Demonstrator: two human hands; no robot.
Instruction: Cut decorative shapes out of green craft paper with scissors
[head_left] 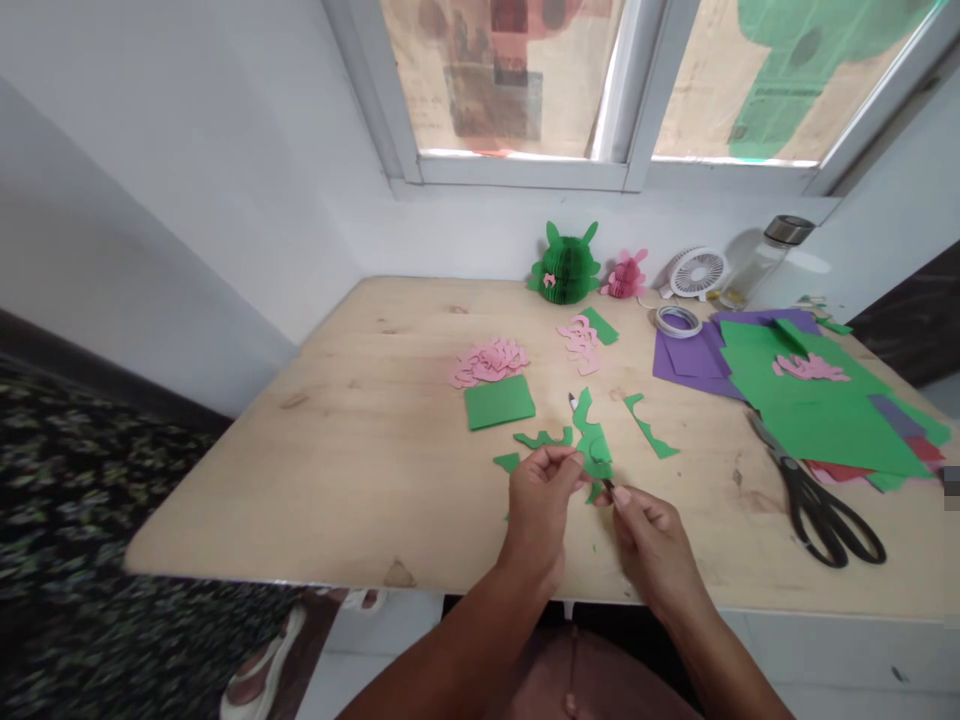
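Near the front of the table, my left hand [541,500] is closed, thumb and forefinger pinched at the edge of a cut green paper piece [596,450]. A curved line shows on that piece. Facing it from the right, my right hand [654,538] is closed on a small, thin, dark object [607,486] whose kind I cannot make out. Its tip is by the paper's lower edge. Wavy green paper scraps [541,439] lie around my hands, with another curved green scrap [651,432] to the right. A white, dark-tipped object [573,401] pokes out behind the green piece.
A green paper rectangle [500,403] lies beside pink cutouts [491,362]. Black-handled scissors [806,490] rest at the right near stacked green sheets [810,415]. Tape [678,321], green and pink paper figures [568,268], a white fan [697,272] and a bottle [769,260] stand along the back.
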